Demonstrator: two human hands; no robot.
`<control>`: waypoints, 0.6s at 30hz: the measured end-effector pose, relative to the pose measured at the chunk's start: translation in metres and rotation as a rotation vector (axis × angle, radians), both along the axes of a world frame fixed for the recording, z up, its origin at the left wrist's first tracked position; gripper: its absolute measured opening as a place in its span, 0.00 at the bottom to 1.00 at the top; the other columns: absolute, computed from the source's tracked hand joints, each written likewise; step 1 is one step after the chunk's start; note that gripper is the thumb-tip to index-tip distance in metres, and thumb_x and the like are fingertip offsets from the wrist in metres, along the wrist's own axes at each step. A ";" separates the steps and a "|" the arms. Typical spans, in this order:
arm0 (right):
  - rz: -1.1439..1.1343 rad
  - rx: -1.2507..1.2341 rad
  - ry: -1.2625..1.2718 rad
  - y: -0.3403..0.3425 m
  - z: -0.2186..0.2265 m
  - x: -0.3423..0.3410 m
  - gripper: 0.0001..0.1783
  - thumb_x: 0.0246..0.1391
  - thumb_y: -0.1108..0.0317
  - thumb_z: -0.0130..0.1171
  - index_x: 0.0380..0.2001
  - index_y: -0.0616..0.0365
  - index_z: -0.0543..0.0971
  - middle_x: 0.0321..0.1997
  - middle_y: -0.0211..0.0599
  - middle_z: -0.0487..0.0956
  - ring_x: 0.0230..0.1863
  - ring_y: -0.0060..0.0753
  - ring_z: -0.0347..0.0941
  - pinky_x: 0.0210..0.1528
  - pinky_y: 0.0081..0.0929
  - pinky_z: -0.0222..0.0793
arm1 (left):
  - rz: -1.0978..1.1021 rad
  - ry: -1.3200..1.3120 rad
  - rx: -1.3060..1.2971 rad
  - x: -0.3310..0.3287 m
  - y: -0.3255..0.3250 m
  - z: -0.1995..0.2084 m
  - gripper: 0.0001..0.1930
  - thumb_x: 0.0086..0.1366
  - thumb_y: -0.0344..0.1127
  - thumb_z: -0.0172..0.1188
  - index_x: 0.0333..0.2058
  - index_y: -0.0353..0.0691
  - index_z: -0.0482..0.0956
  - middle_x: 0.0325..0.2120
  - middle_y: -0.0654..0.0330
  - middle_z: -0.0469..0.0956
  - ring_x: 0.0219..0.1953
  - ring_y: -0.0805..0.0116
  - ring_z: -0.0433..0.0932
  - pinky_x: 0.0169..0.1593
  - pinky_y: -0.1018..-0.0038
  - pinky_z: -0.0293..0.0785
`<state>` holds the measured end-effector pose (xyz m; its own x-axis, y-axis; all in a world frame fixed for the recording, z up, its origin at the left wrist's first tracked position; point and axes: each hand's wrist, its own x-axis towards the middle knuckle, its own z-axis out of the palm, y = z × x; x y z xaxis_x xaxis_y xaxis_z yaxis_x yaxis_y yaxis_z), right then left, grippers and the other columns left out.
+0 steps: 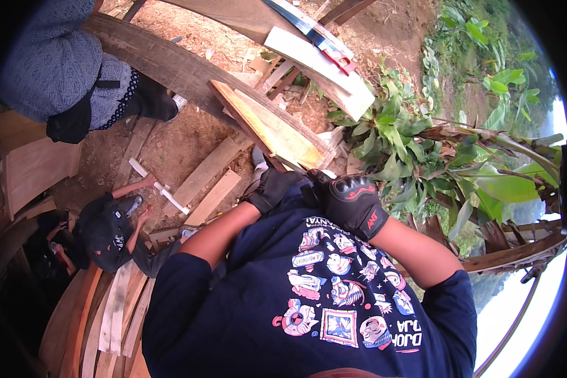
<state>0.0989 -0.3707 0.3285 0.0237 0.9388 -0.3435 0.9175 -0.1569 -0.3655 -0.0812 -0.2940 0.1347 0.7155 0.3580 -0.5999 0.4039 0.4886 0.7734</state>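
Observation:
A tapered wooden board [277,131], pale on its face with a reddish-brown edge, slants from a long beam toward my waist. My left hand [274,188], in a black glove, is closed at the board's near end. Beside it my right hand [351,200], in a black glove with red marks, is curled shut against my body near the board's corner. Its fingertips are hidden, so what it holds cannot be made out. A handsaw [337,58] with a red handle lies on a pale plank [321,69] beyond the board.
A long weathered beam [151,53] crosses behind the board. One person [50,69] stands at upper left; another in a dark cap [104,233] crouches at left, holding a white strip [160,187]. Stacked planks [113,309] lie lower left. Leafy plants [390,132] grow at right.

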 end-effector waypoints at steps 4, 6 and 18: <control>0.172 0.106 -0.190 0.000 0.002 0.008 0.23 0.70 0.48 0.60 0.57 0.50 0.86 0.21 0.39 0.82 0.20 0.43 0.79 0.23 0.43 0.72 | -0.134 -0.161 0.449 -0.005 -0.013 -0.034 0.18 0.69 0.43 0.67 0.50 0.35 0.89 0.49 0.55 0.90 0.49 0.65 0.87 0.55 0.65 0.82; 0.138 0.040 -0.130 0.003 0.005 0.009 0.23 0.70 0.48 0.60 0.56 0.50 0.87 0.22 0.41 0.82 0.22 0.45 0.80 0.25 0.43 0.74 | -0.141 -0.166 0.506 -0.004 -0.012 -0.029 0.19 0.71 0.44 0.66 0.51 0.36 0.89 0.49 0.55 0.90 0.48 0.64 0.88 0.54 0.65 0.83; 0.057 -0.092 -0.122 0.015 0.005 0.006 0.23 0.68 0.49 0.61 0.58 0.50 0.86 0.23 0.35 0.83 0.24 0.39 0.81 0.26 0.39 0.75 | 0.042 -0.130 0.143 0.008 -0.003 -0.008 0.12 0.65 0.36 0.71 0.44 0.36 0.90 0.42 0.55 0.90 0.42 0.67 0.87 0.50 0.67 0.84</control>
